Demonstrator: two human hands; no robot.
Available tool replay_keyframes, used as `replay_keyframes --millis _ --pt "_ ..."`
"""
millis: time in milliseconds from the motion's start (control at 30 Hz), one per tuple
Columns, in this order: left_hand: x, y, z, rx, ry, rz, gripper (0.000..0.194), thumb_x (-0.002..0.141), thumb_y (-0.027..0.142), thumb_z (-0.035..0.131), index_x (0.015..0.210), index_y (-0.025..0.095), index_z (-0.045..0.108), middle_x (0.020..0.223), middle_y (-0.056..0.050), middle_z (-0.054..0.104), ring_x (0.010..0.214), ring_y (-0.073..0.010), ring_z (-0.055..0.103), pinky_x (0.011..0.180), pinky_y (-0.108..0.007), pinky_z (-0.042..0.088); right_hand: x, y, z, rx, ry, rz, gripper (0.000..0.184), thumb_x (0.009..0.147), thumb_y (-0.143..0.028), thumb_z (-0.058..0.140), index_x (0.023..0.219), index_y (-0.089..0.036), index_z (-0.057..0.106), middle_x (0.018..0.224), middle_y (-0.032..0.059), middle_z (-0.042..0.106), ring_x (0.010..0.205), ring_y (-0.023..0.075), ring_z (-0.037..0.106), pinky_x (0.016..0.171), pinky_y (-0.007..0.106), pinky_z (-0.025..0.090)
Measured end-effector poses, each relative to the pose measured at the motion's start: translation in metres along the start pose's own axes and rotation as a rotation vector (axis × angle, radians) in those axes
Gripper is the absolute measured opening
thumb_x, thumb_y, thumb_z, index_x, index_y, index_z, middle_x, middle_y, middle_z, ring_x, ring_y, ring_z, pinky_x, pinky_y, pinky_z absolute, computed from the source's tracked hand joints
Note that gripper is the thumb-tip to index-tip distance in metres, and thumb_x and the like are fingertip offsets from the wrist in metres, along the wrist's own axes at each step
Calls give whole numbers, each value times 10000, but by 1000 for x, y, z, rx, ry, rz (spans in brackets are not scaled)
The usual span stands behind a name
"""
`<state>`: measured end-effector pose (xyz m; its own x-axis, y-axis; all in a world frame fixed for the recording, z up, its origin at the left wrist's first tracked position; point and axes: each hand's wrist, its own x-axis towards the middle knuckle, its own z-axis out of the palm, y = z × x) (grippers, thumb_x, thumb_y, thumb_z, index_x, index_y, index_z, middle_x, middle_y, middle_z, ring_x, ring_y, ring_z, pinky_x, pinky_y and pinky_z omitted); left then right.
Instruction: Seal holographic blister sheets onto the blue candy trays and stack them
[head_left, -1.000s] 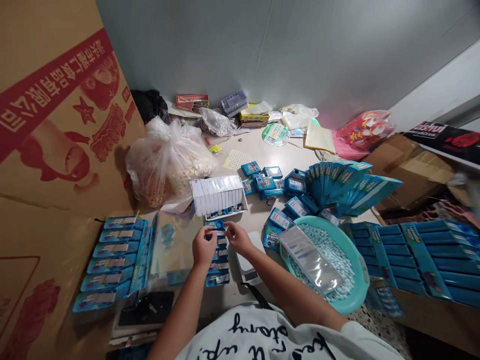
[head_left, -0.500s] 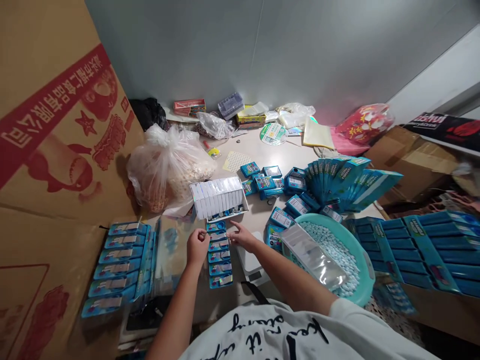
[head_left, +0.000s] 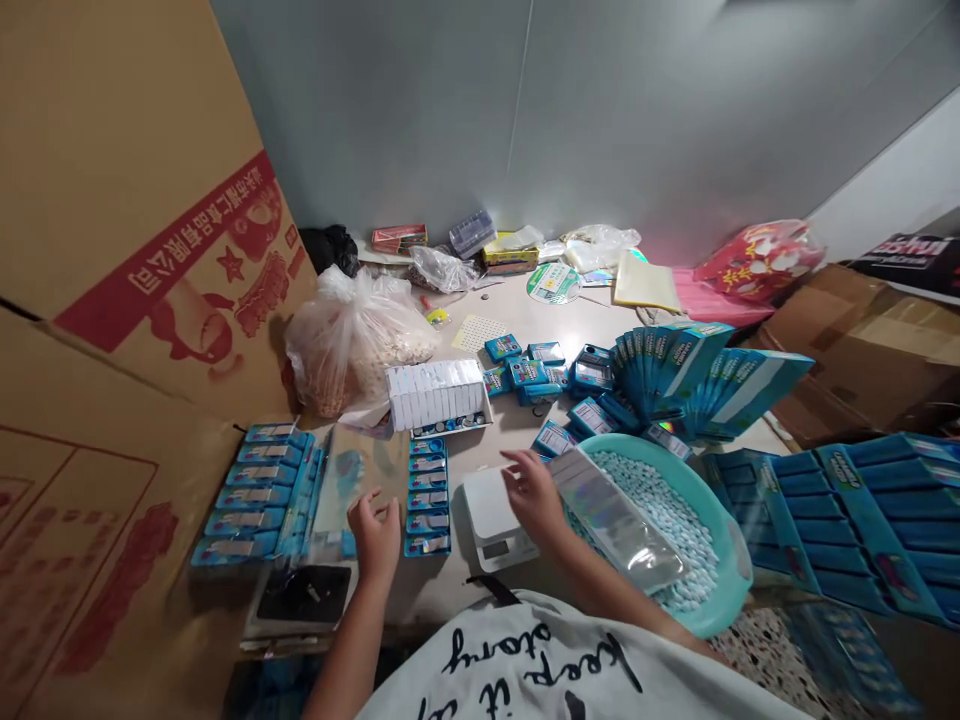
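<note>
A column of small blue packs lies on the table between my hands. Just left of it hovers my left hand, fingers loosely curved and apart, with nothing in it. My right hand is spread over the right side of a white digital scale, likewise holding nothing; whether it touches the scale I cannot tell. Close to its right, a clear plastic packet rests across a turquoise basin of pale blue pellets. Beyond the column stands an open box of white cartons.
Stacked blue packs sit at the left, beside a tall cardboard box. Blue boxes and fanned blue cartons lie behind the basin. A knotted plastic bag stands at the back left, and blue display cartons at the right.
Both hands have come off the blue pack column and moved apart, left hand to the left, right hand to the right over the scale. The view has shifted slightly.
</note>
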<state>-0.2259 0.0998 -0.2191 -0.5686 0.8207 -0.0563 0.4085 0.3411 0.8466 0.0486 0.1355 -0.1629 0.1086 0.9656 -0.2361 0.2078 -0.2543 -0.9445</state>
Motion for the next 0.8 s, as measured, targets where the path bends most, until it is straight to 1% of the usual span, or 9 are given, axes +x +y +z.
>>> replay_keyframes --millis 67,133,200,267,367,467,633,733,800 --pt "-20 5 -9 0 5 -5 407 733 414 624 1056 170 581 1189 -133 486 784 -182 632 875 -468 545 -10 -4 -53 -353 117 -294 373 854 -269 565 1217 -237 646 1361 128 518 1206 286 537 1028 445 432" --pt "-42 14 -11 -6 1 -10 410 730 420 628 1048 164 586 1168 -135 503 777 -190 642 836 -464 560 -15 2 -101 -692 246 -397 460 851 -255 576 1307 -202 591 1433 166 455 1292 332 457 1061 473 376" --pt "-64 24 -8 -20 -17 -2 399 739 429 624 1036 164 590 1144 -134 533 786 -203 659 811 -456 570 -17 13 -138 -924 278 -314 528 840 -236 586 1358 -146 540 1372 211 508 1237 355 495 983 459 407" --pt "-87 36 -1 -38 -55 26 377 758 435 616 1022 166 600 1114 -131 577 809 -216 673 795 -438 578 -19 22 -161 -1039 182 -198 455 849 -213 559 1296 -131 581 1199 192 627 1059 322 596 846 391 433" --pt "-122 58 7 -56 -148 93 306 791 430 615 958 175 643 987 -107 661 803 -229 683 755 -404 586 -28 14 -168 -1069 15 -190 243 868 -178 517 1028 -184 699 985 106 692 808 237 635 695 313 382" --pt "-158 88 3 -68 -174 178 251 848 407 592 965 196 661 975 -99 688 890 -241 681 814 -397 574 -47 -16 -155 -1007 -60 -374 226 868 -145 514 919 -211 723 926 78 696 772 210 631 668 301 348" --pt "-207 152 -21 127 148 667 485 827 303 685 1281 220 536 1313 -152 550 1279 -299 507 1084 -497 423 -81 -57 -137 -820 -299 -663 349 865 -77 488 996 -246 763 912 69 719 817 203 640 688 290 379" --pt "-226 179 -34 337 10 848 596 805 332 726 1356 259 511 1333 -135 564 1295 -319 495 1107 -523 385 -97 -64 -141 -747 -480 -778 357 854 -82 507 1043 -244 763 903 65 729 821 206 645 693 284 402" --pt "-236 185 -40 423 -171 851 466 856 339 668 1309 289 569 1240 -101 643 1197 -294 576 1049 -484 437 -110 -66 -146 -708 -577 -847 369 845 -76 507 1049 -252 760 899 59 729 820 203 642 705 281 413"
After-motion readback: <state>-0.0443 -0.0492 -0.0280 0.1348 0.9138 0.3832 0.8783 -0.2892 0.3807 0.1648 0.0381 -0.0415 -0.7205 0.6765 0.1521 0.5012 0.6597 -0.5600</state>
